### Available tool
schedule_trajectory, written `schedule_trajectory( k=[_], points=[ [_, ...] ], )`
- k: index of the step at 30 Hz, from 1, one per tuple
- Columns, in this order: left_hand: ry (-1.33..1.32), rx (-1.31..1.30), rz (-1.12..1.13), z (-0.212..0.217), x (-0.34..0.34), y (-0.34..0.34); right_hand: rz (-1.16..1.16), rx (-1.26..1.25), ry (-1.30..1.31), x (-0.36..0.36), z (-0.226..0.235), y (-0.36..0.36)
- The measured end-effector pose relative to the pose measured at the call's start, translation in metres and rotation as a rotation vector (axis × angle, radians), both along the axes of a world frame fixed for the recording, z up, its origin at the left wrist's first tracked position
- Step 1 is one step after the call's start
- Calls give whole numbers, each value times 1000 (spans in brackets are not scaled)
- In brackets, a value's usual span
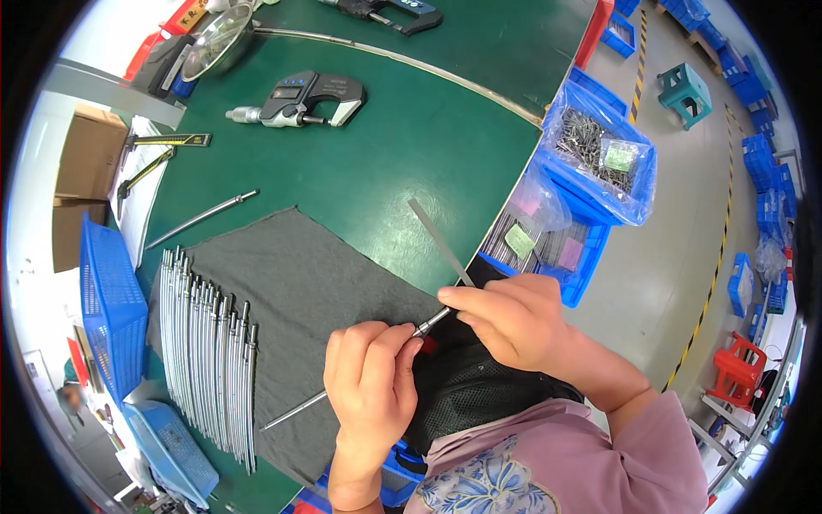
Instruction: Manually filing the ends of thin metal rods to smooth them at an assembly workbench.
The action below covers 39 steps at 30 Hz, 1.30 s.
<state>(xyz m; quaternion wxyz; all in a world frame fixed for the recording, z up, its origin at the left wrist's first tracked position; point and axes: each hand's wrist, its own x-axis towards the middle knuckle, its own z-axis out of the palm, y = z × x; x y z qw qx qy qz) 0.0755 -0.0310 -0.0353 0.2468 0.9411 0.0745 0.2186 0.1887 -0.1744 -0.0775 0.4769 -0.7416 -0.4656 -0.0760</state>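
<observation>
A: Counts, left to right?

B: One blue basket (111, 300) at the left edge, a row of metal rods (210, 364), too many to count exactly, one loose rod (201, 219) above them, two micrometers (300, 101), two blue bins (591, 163) of small parts on the right.

A: Surface, room?

B: Green table (402, 154) with a grey cloth (317, 300) on it; workshop floor (676, 223) with yellow-black tape lines.

A: Hands?

B: Left hand (370, 385) is closed in a fist around a thin rod (295, 409), over the cloth's near edge. Right hand (512, 319) pinches a flat metal strip (438, 240), fingers curled, against the rod's tip (431, 322).
</observation>
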Motion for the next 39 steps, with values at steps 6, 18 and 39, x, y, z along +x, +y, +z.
schedule_trajectory(
  k=[6,18,39],
  points=[
    [-17,-1,10,-3,-1,-1,-10,-72,266,-25,6,-17],
    [-61,29,44,-5,0,-2,126,-82,552,-49,-9,-8],
    [-75,11,1,-5,0,1,65,-78,653,-54,-9,-1]
  ],
)
